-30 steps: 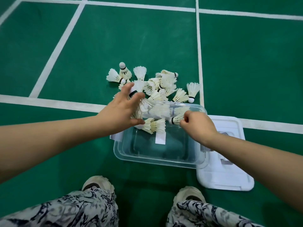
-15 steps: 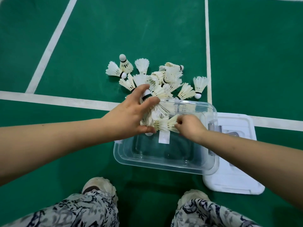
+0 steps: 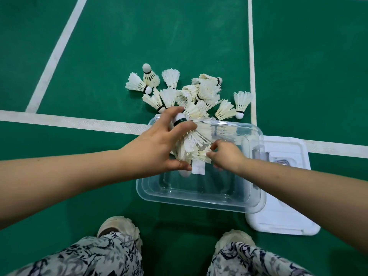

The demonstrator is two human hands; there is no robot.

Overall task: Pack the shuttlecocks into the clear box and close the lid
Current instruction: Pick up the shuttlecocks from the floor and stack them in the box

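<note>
A clear plastic box (image 3: 199, 198) sits open on the green court floor in front of my feet. My left hand (image 3: 159, 144) grips a bundle of white feather shuttlecocks (image 3: 191, 140) over the box's far left corner, one cork tip poking out between its fingers. My right hand (image 3: 227, 154) pinches the feathers of a shuttlecock at the bundle's lower right edge, above the box. A pile of several loose shuttlecocks (image 3: 201, 92) lies on the floor just beyond the box. The white lid (image 3: 282, 212) lies flat to the right of the box, partly under it.
White court lines (image 3: 69, 121) cross the green floor beyond and beside the pile. My two shoes (image 3: 117, 228) and patterned trouser legs are at the bottom, close to the box's near edge.
My left hand has carried its bundle of shuttlecocks from the pile towards me, over the box. My right hand moved left to meet the bundle. The view has shifted slightly.
</note>
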